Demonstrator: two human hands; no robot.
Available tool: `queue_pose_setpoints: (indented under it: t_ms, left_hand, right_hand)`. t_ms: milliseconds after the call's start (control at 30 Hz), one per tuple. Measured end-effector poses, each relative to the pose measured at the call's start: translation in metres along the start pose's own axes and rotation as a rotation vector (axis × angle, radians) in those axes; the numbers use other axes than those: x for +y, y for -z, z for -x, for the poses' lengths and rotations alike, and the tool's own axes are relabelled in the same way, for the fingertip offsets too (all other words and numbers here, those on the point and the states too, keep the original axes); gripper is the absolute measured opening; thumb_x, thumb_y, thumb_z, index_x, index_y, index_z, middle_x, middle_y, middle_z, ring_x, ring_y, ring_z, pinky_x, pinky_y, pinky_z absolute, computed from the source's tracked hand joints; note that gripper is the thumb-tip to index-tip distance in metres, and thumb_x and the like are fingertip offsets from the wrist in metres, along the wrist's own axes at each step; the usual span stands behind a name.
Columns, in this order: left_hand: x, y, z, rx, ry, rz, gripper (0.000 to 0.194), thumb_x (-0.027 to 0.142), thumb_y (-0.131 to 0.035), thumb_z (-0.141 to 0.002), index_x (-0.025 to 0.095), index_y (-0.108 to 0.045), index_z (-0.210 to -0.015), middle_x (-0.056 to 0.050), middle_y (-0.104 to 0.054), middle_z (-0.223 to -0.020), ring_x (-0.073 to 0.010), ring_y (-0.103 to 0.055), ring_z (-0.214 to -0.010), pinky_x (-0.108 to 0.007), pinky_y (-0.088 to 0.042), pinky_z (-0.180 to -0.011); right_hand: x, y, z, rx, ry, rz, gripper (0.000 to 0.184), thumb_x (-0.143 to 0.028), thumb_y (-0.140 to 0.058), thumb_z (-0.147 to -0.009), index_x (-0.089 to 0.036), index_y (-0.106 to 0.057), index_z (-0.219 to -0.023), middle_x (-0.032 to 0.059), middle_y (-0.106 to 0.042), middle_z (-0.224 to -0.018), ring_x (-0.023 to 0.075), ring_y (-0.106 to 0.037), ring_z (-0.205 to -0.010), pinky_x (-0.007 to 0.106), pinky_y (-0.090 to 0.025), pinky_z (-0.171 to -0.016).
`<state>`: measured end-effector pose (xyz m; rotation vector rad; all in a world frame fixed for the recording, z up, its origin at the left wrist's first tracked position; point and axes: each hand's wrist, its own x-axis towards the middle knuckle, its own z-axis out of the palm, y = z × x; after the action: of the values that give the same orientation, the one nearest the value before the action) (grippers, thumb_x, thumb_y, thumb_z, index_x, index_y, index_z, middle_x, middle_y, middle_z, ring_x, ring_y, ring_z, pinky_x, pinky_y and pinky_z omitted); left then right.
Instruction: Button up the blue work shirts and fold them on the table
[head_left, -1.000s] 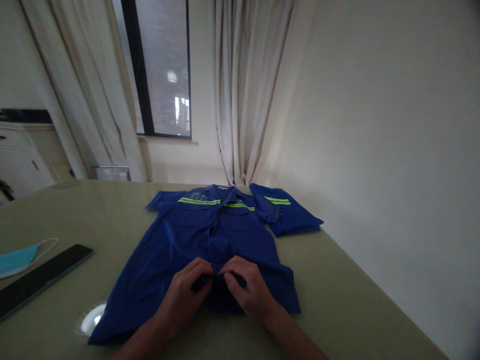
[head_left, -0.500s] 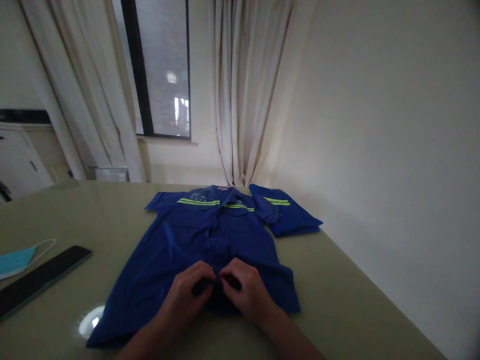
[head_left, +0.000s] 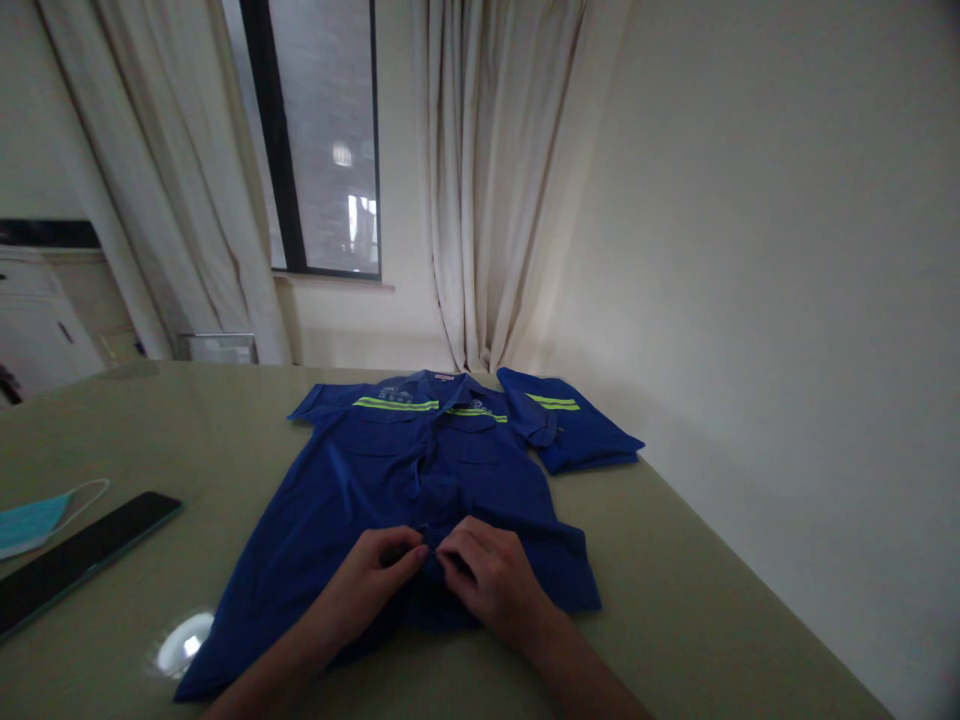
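Observation:
A blue short-sleeved work shirt with yellow-green stripes across its chest lies front up on the table, collar at the far end. My left hand pinches the cloth at the shirt's front opening, close to the lower hem. Just to its right, my right hand is closed in a pinch on the other edge of the opening. The fingertips of both hands nearly meet. Any button between them is too small and dark to make out. The shirt's right sleeve reaches a folded blue garment with similar stripes.
A black phone-like slab lies on the left of the greenish table, beside a light-blue face mask with a white ear loop. A white wall runs along the right edge. Curtains hang behind the table.
My left hand has turned slightly, its fingers now flatter and closer to the right hand's fingertips. The right hand has barely shifted. The shirt stays in place.

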<state>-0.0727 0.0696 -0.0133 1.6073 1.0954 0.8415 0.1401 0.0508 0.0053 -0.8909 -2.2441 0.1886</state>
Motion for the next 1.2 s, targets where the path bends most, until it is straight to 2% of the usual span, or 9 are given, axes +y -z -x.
queue_pose_setpoints:
  t_ms: [233,333,433,533,733,800,933,1067,1200]
  left_hand:
    - [0.008,-0.001,0.005,0.076,0.150,0.222,0.033,0.049,-0.073,-0.072,0.018,-0.068,-0.082,0.001,-0.060,-0.076,-0.0164,-0.053,-0.076,-0.025,-0.045,-0.069]
    - [0.015,0.001,0.008,0.056,0.159,0.216,0.033,0.050,-0.073,-0.070,0.019,-0.066,-0.081,0.001,-0.059,-0.077,-0.0174,-0.053,-0.077,-0.026,-0.046,-0.070]
    - [0.017,0.002,0.010,0.020,0.149,0.185,0.033,0.052,-0.070,-0.070,0.020,-0.064,-0.078,0.000,-0.058,-0.076,-0.0182,-0.052,-0.078,-0.026,-0.045,-0.070]
    - [0.012,0.002,0.009,0.003,0.108,0.127,0.032,0.053,-0.067,-0.073,0.021,-0.061,-0.077,0.001,-0.056,-0.076,-0.0181,-0.050,-0.078,-0.026,-0.044,-0.070]
    - [0.004,0.002,0.006,-0.068,0.005,-0.099,0.042,0.058,-0.060,-0.087,0.019,-0.058,-0.072,0.004,-0.045,-0.067,-0.0132,-0.041,-0.068,-0.024,-0.035,-0.061]
    - [0.011,0.002,0.009,-0.130,-0.036,-0.126,0.042,0.057,-0.057,-0.091,0.018,-0.063,-0.076,0.003,-0.051,-0.071,-0.0138,-0.046,-0.071,-0.024,-0.038,-0.065]
    - [0.031,0.001,0.021,-0.268,-0.102,-0.140,0.033,0.046,-0.051,-0.094,0.021,-0.072,-0.086,-0.001,-0.066,-0.085,-0.0178,-0.057,-0.084,-0.026,-0.046,-0.078]
    - [0.039,0.002,0.027,-0.384,-0.104,-0.134,0.023,0.022,-0.054,-0.085,0.023,-0.075,-0.091,-0.001,-0.072,-0.094,-0.0182,-0.062,-0.092,-0.027,-0.047,-0.087]
    - [0.027,0.002,0.021,-0.365,-0.021,-0.179,0.016,0.021,-0.058,-0.081,0.020,-0.073,-0.085,0.001,-0.069,-0.081,-0.0143,-0.059,-0.074,-0.022,-0.045,-0.068]
  right_hand:
    - [-0.007,0.001,0.000,0.000,0.051,-0.120,0.014,-0.017,-0.052,-0.100,-0.020,-0.064,-0.105,0.0053,-0.067,-0.094,0.0158,-0.062,-0.086,0.025,-0.046,-0.077]
    - [-0.008,-0.001,0.000,0.008,-0.109,-0.305,0.006,-0.021,-0.063,-0.096,-0.021,-0.066,-0.101,0.0020,-0.064,-0.090,0.0140,-0.061,-0.080,0.024,-0.046,-0.072]
    - [-0.008,-0.002,-0.001,0.011,-0.282,-0.455,0.012,-0.027,-0.076,-0.087,-0.021,-0.068,-0.094,-0.0010,-0.061,-0.085,0.0123,-0.058,-0.072,0.022,-0.044,-0.065]
    - [-0.009,-0.005,-0.003,-0.015,-0.345,-0.523,0.015,-0.027,-0.081,-0.081,-0.020,-0.069,-0.089,-0.0020,-0.060,-0.082,0.0117,-0.056,-0.070,0.022,-0.043,-0.063]
    - [-0.011,-0.005,-0.002,-0.034,-0.394,-0.559,0.008,-0.019,-0.072,-0.082,-0.020,-0.066,-0.088,-0.0025,-0.059,-0.080,0.0116,-0.054,-0.069,0.022,-0.042,-0.063]
    - [-0.009,-0.003,-0.003,-0.030,-0.421,-0.581,0.008,-0.023,-0.066,-0.087,-0.020,-0.066,-0.095,-0.0016,-0.060,-0.082,0.0124,-0.055,-0.072,0.023,-0.042,-0.064]
    - [-0.004,-0.002,-0.004,-0.060,-0.523,-0.588,0.030,-0.041,-0.071,-0.088,-0.020,-0.065,-0.108,0.0004,-0.064,-0.089,0.0133,-0.057,-0.075,0.023,-0.044,-0.064]
    - [-0.005,-0.007,-0.003,-0.148,-0.591,-0.468,0.024,-0.039,-0.076,-0.083,-0.017,-0.066,-0.086,-0.0018,-0.062,-0.071,0.0123,-0.055,-0.065,0.023,-0.041,-0.059]
    - [-0.007,-0.010,-0.003,-0.144,-0.625,-0.359,0.012,-0.028,-0.070,-0.085,-0.017,-0.069,-0.081,0.0000,-0.065,-0.068,0.0131,-0.058,-0.063,0.023,-0.040,-0.058]
